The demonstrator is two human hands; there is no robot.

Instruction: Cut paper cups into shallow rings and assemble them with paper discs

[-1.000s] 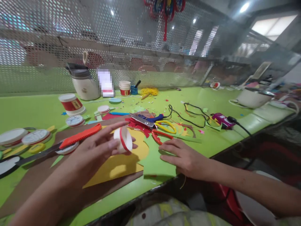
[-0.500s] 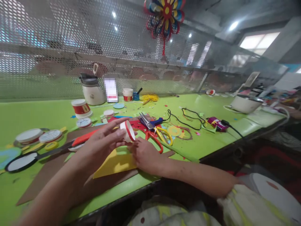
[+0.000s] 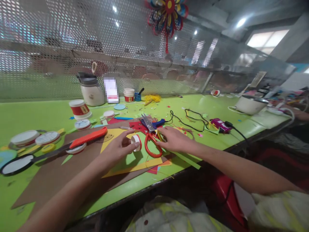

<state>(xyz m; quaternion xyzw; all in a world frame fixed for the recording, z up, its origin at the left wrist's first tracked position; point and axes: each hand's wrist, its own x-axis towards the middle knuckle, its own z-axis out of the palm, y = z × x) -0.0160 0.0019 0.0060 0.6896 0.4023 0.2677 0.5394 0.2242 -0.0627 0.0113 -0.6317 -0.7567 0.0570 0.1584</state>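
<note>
Single head-worn view, close above the near edge of the counter (image 3: 36, 112), facing forward and down toward the mesh screen (image 3: 72, 48).

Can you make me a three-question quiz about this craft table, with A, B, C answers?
1. Where is the little white cup with the red rim?
A. in the left hand
B. on the rice cooker
C. under the table

2. What colour are the handles of the scissors by the right hand?
A. blue
B. red
C. black

3. How is the right hand?
A. in a fist
B. spread on the scissors
C. raised high

Answers: 1 A, fingers grip it. 2 B, red loops show. 3 B, fingers lie over the handles.
</note>
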